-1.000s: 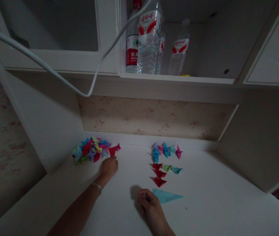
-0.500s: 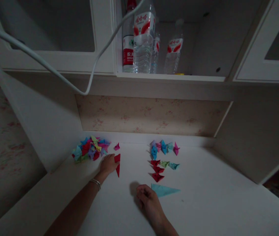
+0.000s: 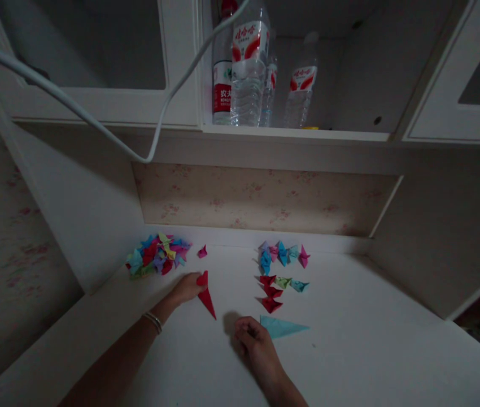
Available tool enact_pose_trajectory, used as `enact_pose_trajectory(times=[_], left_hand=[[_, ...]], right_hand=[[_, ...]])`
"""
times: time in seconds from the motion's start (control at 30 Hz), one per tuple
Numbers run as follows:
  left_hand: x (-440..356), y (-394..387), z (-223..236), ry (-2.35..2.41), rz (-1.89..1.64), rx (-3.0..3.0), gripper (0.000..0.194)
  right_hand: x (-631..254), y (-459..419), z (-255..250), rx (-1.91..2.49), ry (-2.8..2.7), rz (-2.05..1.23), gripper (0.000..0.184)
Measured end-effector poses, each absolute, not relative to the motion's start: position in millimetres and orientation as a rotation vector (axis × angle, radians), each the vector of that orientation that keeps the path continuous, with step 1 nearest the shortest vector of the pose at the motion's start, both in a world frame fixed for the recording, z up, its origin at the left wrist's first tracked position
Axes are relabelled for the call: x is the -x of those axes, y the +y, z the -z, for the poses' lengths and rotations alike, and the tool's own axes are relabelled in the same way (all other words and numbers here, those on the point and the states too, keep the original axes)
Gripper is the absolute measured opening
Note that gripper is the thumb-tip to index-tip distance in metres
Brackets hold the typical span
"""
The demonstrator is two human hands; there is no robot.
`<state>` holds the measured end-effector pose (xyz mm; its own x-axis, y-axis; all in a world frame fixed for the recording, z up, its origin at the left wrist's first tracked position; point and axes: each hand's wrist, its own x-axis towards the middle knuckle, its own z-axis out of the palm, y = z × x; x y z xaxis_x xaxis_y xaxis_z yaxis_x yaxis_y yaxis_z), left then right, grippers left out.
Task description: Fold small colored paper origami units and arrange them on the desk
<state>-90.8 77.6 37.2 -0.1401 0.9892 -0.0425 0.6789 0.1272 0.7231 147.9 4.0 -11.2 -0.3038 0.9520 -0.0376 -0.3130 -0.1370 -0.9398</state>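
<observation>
My left hand (image 3: 188,287) grips the wide end of a folded red paper triangle (image 3: 208,299), thumb on top. Its narrow tip points down and right across the white tabletop. My right hand (image 3: 254,341) rests with fingers curled closed, and no object shows in them. Just right of it lies a flat light-blue paper triangle (image 3: 283,327) with its point to the right. Beyond my left hand is a heap of colourful folded paper pieces (image 3: 157,254), and a single pink folded piece (image 3: 202,251) lies right of the heap.
Red folded pieces (image 3: 271,304) and other colours lie in rows (image 3: 283,254) beyond my right hand. Plastic bottles (image 3: 248,73) stand on the shelf above. A white cable (image 3: 147,160) hangs in front of the cabinet. Side panels (image 3: 426,226) bound the tabletop.
My left hand has drawn the red paper triangle slightly nearer, and its tip has swung to the right. My right hand has stayed in place.
</observation>
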Motion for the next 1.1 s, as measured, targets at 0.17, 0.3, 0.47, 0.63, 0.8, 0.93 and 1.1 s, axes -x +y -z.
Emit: enact_pose_trajectory(times=[0.17, 0.3, 0.47, 0.63, 0.8, 0.93, 1.1], left_hand=[[62, 32, -25, 1.644, -1.126, -1.283, 0.035], [34, 0, -22, 1.438, -1.385, -1.061, 0.033], [6, -20, -24, 1.158, -1.464, -0.796, 0.031], [3, -24, -27, 1.240, -1.392, -0.985, 0.029], [9, -23, -29, 1.229, -1.474, -1.010, 0.020], [8, -24, -30, 1.145, -1.458, -0.927, 0.027], [8, -24, -31, 0.996, -1.534, -0.668, 0.051]], right_hand=[[-148, 3, 3, 0.828, -1.034, -1.649, 0.021], [-148, 0, -7, 0.811, -0.965, -1.661, 0.036], [-150, -2, -8, 0.868, -1.057, -1.669, 0.042], [-157, 2, -9, 0.819, -0.971, -1.733, 0.036], [-159, 6, -12, 0.652, -0.809, -1.765, 0.024], [-156, 5, -12, 0.636, -0.786, -1.740, 0.024], [-155, 2, -12, 0.726, -0.755, -1.671, 0.037]])
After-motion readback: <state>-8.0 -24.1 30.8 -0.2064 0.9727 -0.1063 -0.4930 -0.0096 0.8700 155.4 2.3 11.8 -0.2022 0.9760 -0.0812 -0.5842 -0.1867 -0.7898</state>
